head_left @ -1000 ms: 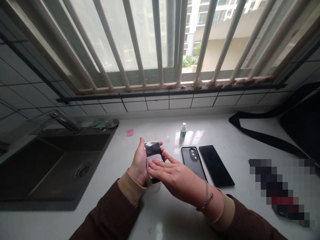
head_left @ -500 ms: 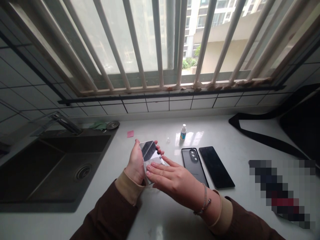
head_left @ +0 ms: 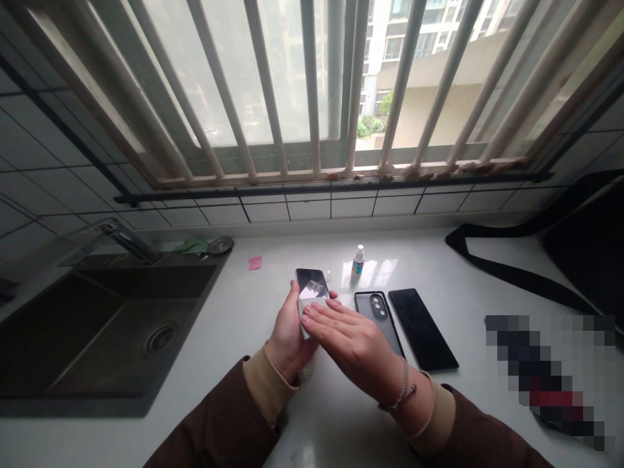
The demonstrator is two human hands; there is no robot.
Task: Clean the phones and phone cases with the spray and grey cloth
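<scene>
My left hand [head_left: 287,335] grips a dark phone [head_left: 312,283] from below, its glossy screen facing up. My right hand [head_left: 353,341] lies across the phone's lower half with the fingers held together, pressing a pale cloth [head_left: 312,307] flat on the screen. Just right of my hands, a black phone case [head_left: 375,309] with a camera cut-out lies on the white counter [head_left: 273,286]. Beside the case lies a flat black phone-sized slab [head_left: 422,328].
A small dropper bottle [head_left: 358,259] and a tiny clear cap [head_left: 329,274] stand behind the phone. A pink note [head_left: 254,262] lies further left. A dark sink [head_left: 97,325] with a tap [head_left: 127,240] fills the left side. A black bag strap [head_left: 511,270] crosses the right.
Both hands moved right and slightly away from me with the phone. The phone's screen now tilts differently, and my right hand has slid up over it with the cloth.
</scene>
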